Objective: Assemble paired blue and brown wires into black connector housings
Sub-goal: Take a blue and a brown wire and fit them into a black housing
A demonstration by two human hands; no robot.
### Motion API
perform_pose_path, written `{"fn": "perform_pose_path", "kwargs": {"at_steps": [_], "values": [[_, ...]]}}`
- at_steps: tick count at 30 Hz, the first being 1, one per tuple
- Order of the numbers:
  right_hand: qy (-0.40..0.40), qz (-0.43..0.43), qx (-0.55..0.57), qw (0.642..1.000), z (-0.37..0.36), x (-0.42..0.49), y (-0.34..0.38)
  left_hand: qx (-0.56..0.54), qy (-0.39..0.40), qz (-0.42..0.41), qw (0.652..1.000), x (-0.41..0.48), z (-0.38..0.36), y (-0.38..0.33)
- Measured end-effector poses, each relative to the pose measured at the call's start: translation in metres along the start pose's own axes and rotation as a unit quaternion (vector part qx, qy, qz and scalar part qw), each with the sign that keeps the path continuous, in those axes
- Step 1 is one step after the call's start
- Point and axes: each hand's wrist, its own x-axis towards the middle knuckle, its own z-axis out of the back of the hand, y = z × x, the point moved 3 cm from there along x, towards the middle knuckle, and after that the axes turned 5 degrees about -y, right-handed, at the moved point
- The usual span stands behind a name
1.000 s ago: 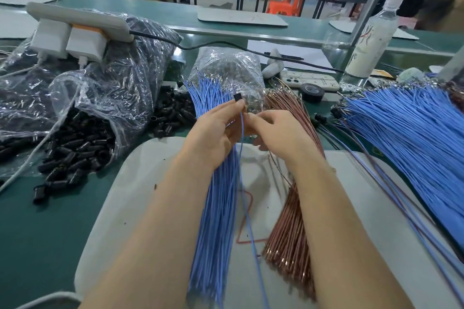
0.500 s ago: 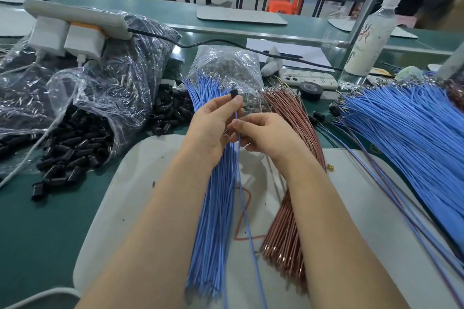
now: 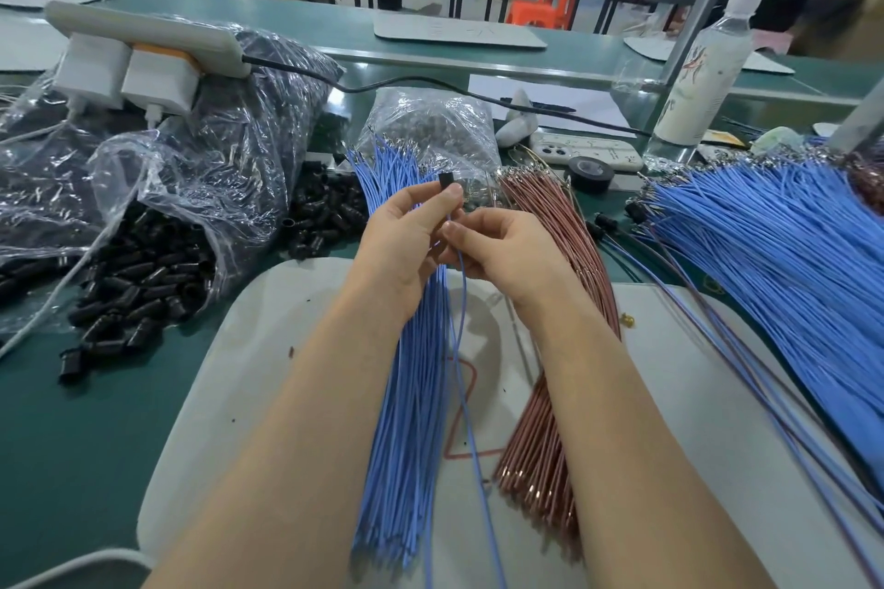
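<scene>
Green workbench (image 3: 71, 445) fills the frame, with a pale grey mat (image 3: 248, 349) at lower centre. At centre frame the left hand (image 3: 406, 239) pinches a small black plastic connector housing (image 3: 446, 181); just below, the right hand (image 3: 507, 249) pinches one thin blue wire (image 3: 463, 297). Bundled blue wires (image 3: 411, 421) and brown wires (image 3: 540, 445) lie on the mat beneath.

Small black plastic connector housing (image 3: 446, 181): upright, pinched at the fingertips of the left hand (image 3: 406, 244). Single thin blue wire (image 3: 466, 378): pinched by the right hand (image 3: 507, 249) just below the housing. Bundle of blue wires (image 3: 406, 397): flat beneath the left hand. Bundle of copper-brown wires (image 3: 540, 445): beneath the right hand. Loose black housings (image 3: 143, 287): heaped left of the left hand.
</scene>
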Motion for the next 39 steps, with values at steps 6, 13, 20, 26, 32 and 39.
{"fn": "perform_pose_path", "kwargs": {"at_steps": [6, 13, 20, 26, 32, 39], "values": [[0.02, 0.015, -0.034, 0.999, 0.0011, -0.0017, 0.0013, 0.001, -0.005, -0.018, 1.0, 0.0013, 0.0019, -0.0016], [-0.01, 0.004, -0.037, 0.999, 0.0044, 0.0006, 0.0003, 0.019, -0.001, -0.048, 0.999, 0.0036, 0.0021, -0.0017], [-0.025, 0.022, -0.042, 0.999, 0.004, 0.0015, 0.0003, 0.069, -0.005, -0.085, 0.994, 0.0036, 0.0017, -0.0018], [-0.032, 0.018, -0.006, 0.999, 0.0029, 0.0021, -0.001, 0.071, -0.011, -0.078, 0.994, 0.0028, 0.0016, -0.0017], [-0.06, 0.016, 0.029, 0.998, -0.0024, 0.0022, -0.0015, 0.04, 0.012, -0.047, 0.998, 0.0023, 0.0004, -0.0016], [-0.091, 0.036, 0.017, 0.995, -0.0002, 0.0023, -0.0015, 0.055, 0.021, -0.039, 0.998, 0.0003, -0.0031, 0.0019]]}}
